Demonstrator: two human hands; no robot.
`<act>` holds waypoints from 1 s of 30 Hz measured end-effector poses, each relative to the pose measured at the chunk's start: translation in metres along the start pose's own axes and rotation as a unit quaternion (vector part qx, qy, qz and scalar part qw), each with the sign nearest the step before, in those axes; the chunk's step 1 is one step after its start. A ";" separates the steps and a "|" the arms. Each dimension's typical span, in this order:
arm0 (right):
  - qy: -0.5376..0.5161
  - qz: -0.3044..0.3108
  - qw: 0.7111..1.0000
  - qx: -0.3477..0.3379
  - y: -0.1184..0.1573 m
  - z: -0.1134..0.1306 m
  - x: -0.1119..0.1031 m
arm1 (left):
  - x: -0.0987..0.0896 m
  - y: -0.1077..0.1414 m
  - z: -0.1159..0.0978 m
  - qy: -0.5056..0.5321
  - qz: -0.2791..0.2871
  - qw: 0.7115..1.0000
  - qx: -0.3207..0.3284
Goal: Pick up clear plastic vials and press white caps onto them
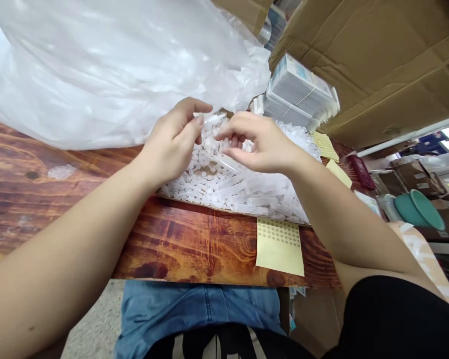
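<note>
My left hand (177, 137) is over the left part of a shallow cardboard tray (209, 205), thumb and forefinger drawn together. Something whitish is at its fingertips, too unclear to name. Across from it, my right hand (264, 142) has curled fingers, thumb and forefinger in a loose pinch. Whatever those fingers hold is too small to make out. Below the hands the tray is filled with small white plastic pieces (198, 187). Longer translucent strips (247, 189) lie among them, mostly toward the right under my right wrist.
A large white plastic bag (108, 75) bulges across the back left of the wooden table (194, 244). Banded stacks of cards (301, 92) stand behind the tray, before a big cardboard box (377, 65). A yellow sticker sheet (280, 247) lies at the front edge. Green tubs (419, 209) are far right.
</note>
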State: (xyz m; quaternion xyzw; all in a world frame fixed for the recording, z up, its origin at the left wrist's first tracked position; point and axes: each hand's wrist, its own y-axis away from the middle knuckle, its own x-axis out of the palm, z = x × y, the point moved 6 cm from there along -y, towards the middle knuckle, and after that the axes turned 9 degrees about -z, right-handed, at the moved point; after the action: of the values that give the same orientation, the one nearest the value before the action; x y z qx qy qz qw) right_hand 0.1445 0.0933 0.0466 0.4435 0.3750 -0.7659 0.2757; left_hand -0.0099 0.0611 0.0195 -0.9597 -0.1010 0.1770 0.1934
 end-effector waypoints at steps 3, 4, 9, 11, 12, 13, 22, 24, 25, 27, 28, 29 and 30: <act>-0.107 -0.132 0.984 0.055 0.013 -0.012 -0.022 | 0.004 0.003 0.004 0.015 0.023 0.999 -0.017; -0.130 -0.171 0.974 0.066 0.016 -0.015 -0.025 | 0.006 0.003 0.005 0.022 0.031 0.999 -0.022; -0.181 -0.262 0.944 0.079 0.016 -0.017 -0.022 | 0.016 0.003 0.008 0.107 0.064 0.992 -0.021; -0.189 -0.244 0.948 0.071 0.014 -0.013 -0.018 | 0.018 0.004 0.008 0.119 0.075 0.990 -0.007; -0.190 -0.236 0.951 0.066 0.014 -0.010 -0.017 | 0.018 0.004 0.006 0.108 0.078 0.991 0.004; -0.187 -0.232 0.953 0.061 0.015 -0.007 -0.017 | 0.018 0.005 0.004 0.089 0.076 0.993 0.017; -0.111 -0.148 0.975 0.120 0.027 0.006 -0.019 | 0.021 0.016 -0.020 -0.001 0.072 0.991 0.112; -0.075 -0.147 0.982 0.088 0.027 0.009 -0.023 | 0.024 0.016 -0.017 0.015 0.088 0.990 0.109; -0.063 -0.145 0.985 0.075 0.026 0.010 -0.024 | 0.026 0.016 -0.015 0.024 0.094 0.990 0.106; -0.053 -0.132 0.987 0.075 0.027 0.010 -0.024 | 0.027 0.016 -0.011 0.047 0.105 0.989 0.092; -0.052 -0.125 0.988 0.079 0.027 0.009 -0.024 | 0.028 0.016 -0.010 0.061 0.109 0.989 0.081; -0.052 -0.120 0.988 0.081 0.027 0.010 -0.024 | 0.028 0.016 -0.009 0.074 0.114 0.988 0.069; -0.052 -0.114 0.989 0.081 0.027 0.011 -0.024 | 0.029 0.016 -0.008 0.084 0.120 0.988 0.056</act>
State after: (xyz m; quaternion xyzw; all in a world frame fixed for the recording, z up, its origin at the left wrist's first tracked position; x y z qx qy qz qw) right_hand 0.1709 0.0713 0.0621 0.3783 0.3456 -0.8421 0.1686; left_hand 0.0216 0.0517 0.0111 -0.9640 0.0417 0.1235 0.2319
